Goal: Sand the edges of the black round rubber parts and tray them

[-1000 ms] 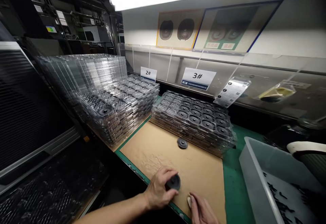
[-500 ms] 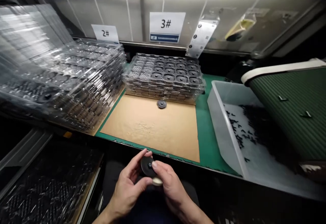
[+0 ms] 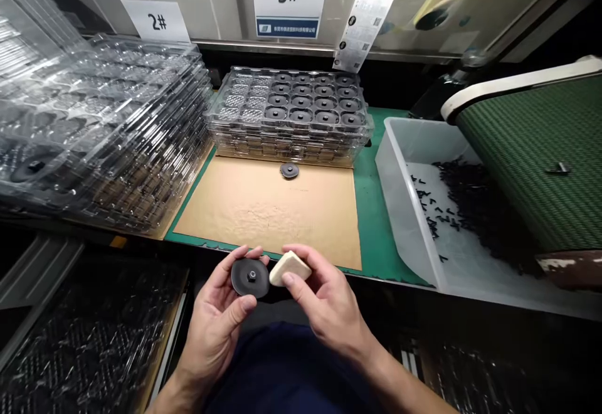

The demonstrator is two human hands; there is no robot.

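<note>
My left hand (image 3: 214, 317) grips a dark grey, rounded disc-like part (image 3: 251, 278) with a small raised stud at its centre, fingers behind and thumb at its lower edge. Close beside it, my right hand (image 3: 329, 301) holds a cream-coloured block (image 3: 290, 268), perhaps a sponge, between thumb and fingers. The block's left corner is at the right rim of the part; whether they touch I cannot tell. Both hands are in front of the table edge. A second dark part (image 3: 289, 170) lies on the brown cardboard sheet (image 3: 263, 213), just before the tray stack.
A stack of clear trays (image 3: 291, 135), the top one partly filled with dark parts, stands behind the cardboard. Taller clear trays (image 3: 145, 132) rise at left. On the right, a translucent bin (image 3: 414, 238) holds small black pieces beneath a green conveyor belt (image 3: 531, 150).
The dark part has turned to face me more squarely. The cream block, mostly hidden before, now shows beside it in my right hand. The camera view has shifted.
</note>
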